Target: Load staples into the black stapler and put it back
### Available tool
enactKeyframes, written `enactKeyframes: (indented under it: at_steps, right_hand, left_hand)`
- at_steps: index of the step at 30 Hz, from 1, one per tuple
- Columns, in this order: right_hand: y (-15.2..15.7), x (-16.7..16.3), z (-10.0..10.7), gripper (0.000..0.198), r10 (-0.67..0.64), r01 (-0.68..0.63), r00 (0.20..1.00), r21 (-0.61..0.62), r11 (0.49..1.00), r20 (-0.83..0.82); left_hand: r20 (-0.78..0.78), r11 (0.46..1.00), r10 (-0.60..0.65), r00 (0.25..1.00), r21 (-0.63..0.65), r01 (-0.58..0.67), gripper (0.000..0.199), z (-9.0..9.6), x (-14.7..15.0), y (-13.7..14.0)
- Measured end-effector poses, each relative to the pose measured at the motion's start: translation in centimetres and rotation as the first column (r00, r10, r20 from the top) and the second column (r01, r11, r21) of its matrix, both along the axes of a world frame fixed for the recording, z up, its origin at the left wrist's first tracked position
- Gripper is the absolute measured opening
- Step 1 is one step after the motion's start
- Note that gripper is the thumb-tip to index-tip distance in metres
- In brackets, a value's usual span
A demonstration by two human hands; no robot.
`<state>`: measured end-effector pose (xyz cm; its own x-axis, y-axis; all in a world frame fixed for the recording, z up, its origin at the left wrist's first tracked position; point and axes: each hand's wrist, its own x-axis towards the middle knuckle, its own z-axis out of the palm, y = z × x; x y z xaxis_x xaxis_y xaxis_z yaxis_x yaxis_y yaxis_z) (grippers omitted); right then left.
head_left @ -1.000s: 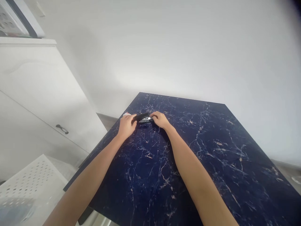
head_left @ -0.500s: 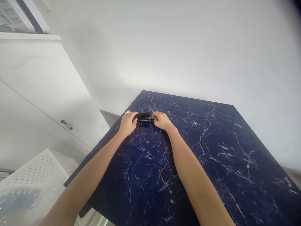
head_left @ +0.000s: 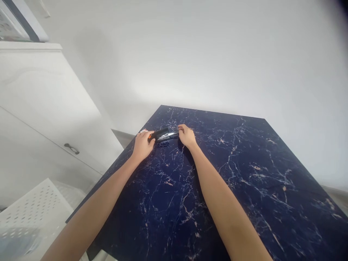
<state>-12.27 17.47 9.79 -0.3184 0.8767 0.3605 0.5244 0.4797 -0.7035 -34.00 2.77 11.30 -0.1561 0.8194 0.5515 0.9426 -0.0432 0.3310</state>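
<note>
A black stapler [head_left: 162, 132] with a shiny metal magazine [head_left: 169, 136] lies between my hands above the far left part of the table. My left hand [head_left: 143, 145] wraps round its left end, where a bit of orange shows by the fingers. The black top is parted from the metal magazine. At the magazine's right end, my right hand [head_left: 187, 135] has its fingers bent and closed on the tip. Just below the stapler is a small dark shiny piece [head_left: 163, 144], too small to make out. A white and red scrap [head_left: 143, 131] shows behind my left hand.
The dark blue marble-patterned table [head_left: 217, 170] stands against a pale wall [head_left: 190, 54]. To the left is a white cabinet [head_left: 46, 105] with a dark handle [head_left: 71, 148]. A white perforated surface [head_left: 32, 206] sits low at the left, beside the table edge.
The stapler's metal magazine has swung, its right end now higher, and more of its shiny side shows. My right hand has lifted slightly with it; my left hand has shifted a little left.
</note>
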Motion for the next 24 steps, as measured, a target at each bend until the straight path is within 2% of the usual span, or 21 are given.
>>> enactKeyframes:
  at_steps: [2,7,11,16,18,21,22,24]
  right_hand:
    - [-0.4,-0.3,0.3,0.032,0.027,-0.029,0.999,0.032,0.999,0.04]
    - [-1.2,-0.4,0.6,0.039,-0.016,0.004,0.99,0.089,0.996,0.143]
    - [-2.5,-1.4,0.5,0.042,0.108,-0.136,0.972,0.127,0.982,0.211]
    - [-4.2,-3.0,1.1,0.065,0.206,-0.25,0.953,0.188,0.95,0.223]
    - [-4.2,-2.7,1.4,0.061,0.098,-0.136,0.979,0.215,0.967,0.178]
    - [-3.4,-1.4,1.5,0.042,-0.169,0.14,0.966,0.151,0.979,0.198]
    - [-3.0,-1.0,1.5,0.036,-0.207,0.182,0.951,0.127,0.975,0.229]
    - [-2.5,-0.4,1.4,0.028,-0.198,0.178,0.945,0.102,0.979,0.26]
  left_hand:
    - [-0.011,1.0,0.001,1.0,0.016,-0.001,0.034,0.0,0.1,-0.1]
    - [-0.026,1.0,0.021,0.999,0.017,-0.021,0.034,0.0,0.2,-0.3]
    - [-0.012,1.0,0.011,1.0,0.027,-0.01,0.033,0.0,0.1,-0.2]
    - [-0.014,0.999,0.05,0.999,0.022,-0.049,0.032,0.1,0.3,-0.2]
    - [-0.019,0.995,0.1,0.995,0.002,-0.1,0.035,0.5,0.5,-0.6]
    - [-0.106,0.98,0.168,0.98,-0.087,-0.177,0.044,1.6,0.7,-1.7]
    - [-0.144,0.97,0.181,0.973,-0.137,-0.201,0.046,2.0,0.7,-2.1]
    - [-0.167,0.933,0.199,0.966,-0.269,-0.238,0.046,2.8,0.6,-2.9]
